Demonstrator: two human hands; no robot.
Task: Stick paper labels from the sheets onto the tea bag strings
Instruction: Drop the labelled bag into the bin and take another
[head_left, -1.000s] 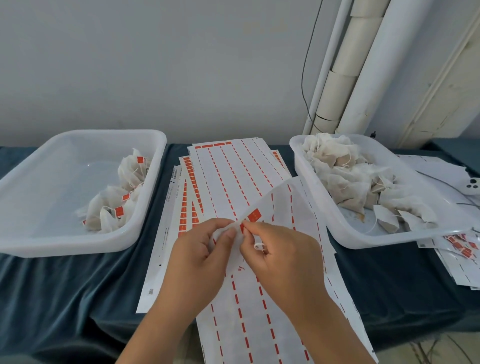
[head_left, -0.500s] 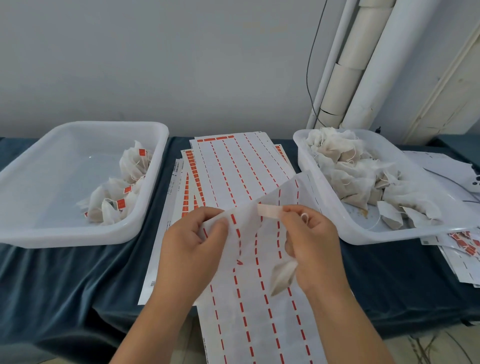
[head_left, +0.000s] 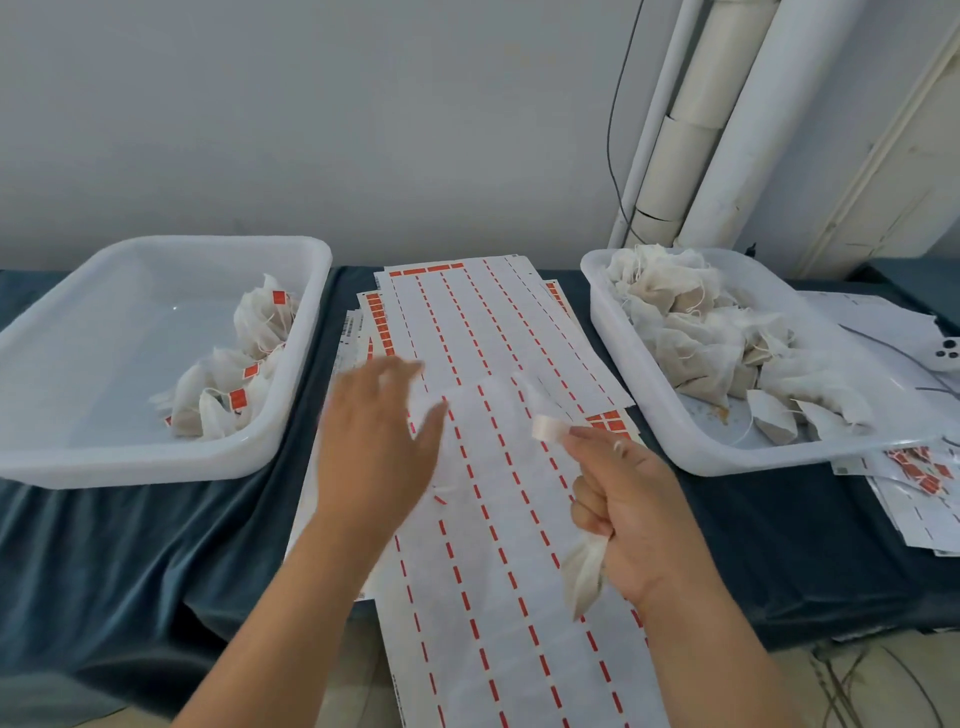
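Left hand (head_left: 374, 441), motion-blurred, fingers spread loose over sheet (head_left: 493, 545), contact not discernible; string hidden inside right hand (head_left: 623, 499). Since half a second ago the left has released the sheet's lifted corner, which now lies flatter. Right hand pinches pale rectangular label (head_left: 548, 430) at its 11 o'clock, lower fingers curled round limp gauzy tea bag (head_left: 584, 577) at 7 o'clock.

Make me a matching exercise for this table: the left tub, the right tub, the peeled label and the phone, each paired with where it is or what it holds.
1 left tub
2 right tub
3 peeled label
4 phone

A holds untagged tea bags
B pinched by the right hand
C holds orange-tagged tea bags
D at the far right edge

Pairs: 1-C, 2-A, 3-B, 4-D
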